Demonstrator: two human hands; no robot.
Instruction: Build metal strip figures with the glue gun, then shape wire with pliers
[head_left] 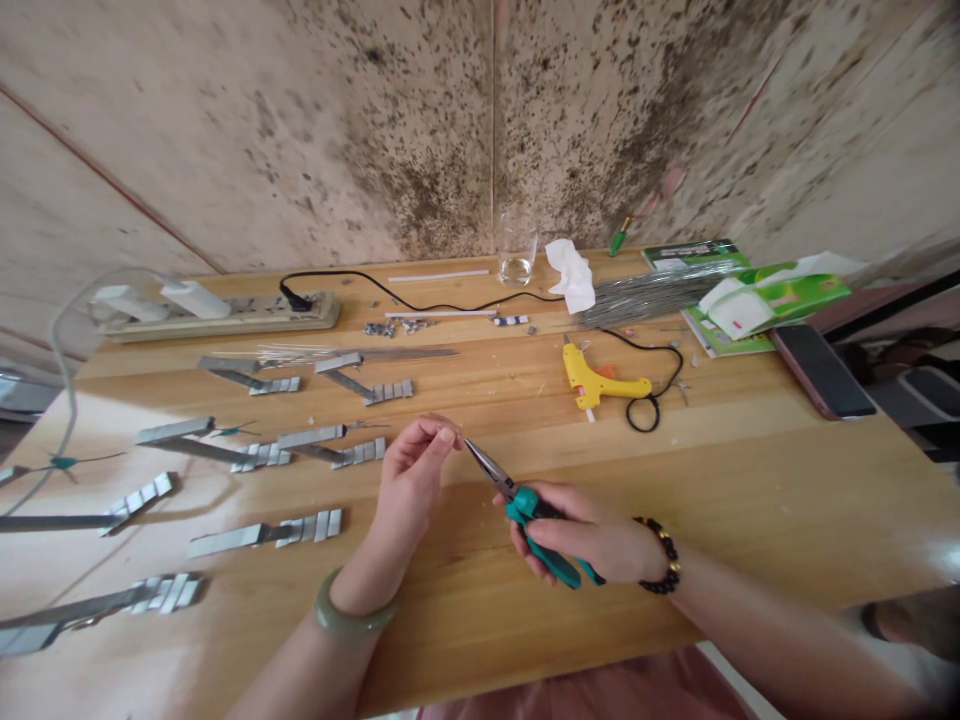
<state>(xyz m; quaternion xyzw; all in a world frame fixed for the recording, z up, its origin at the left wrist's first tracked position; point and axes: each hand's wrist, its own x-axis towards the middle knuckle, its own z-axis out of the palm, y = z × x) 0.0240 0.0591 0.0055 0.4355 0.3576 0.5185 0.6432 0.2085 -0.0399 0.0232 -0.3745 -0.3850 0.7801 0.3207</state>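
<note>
Thumb and forefinger of the left hand [416, 465] are pinched together above the middle of the bench [750, 480]; whether they grip something thin, I cannot tell. Fingers of the right hand [585, 530] are wrapped around the teal handles of the pliers [525, 503]. Their narrow nose slants toward the far left corner and ends right at the left fingertips, probably so that both hands can work on one tiny spot.

Grey folded pieces [229, 540] lie in loose rows along the left edge, seemingly spaced to keep them from tangling. On the right half, the yellow glue gun [611, 383] rests on its side, perhaps set aside to leave elbow room. Behind it, toward the far edge, lies a bundle of wires [637, 298], apparently within reach. Near the right edge is a phone [825, 370].
</note>
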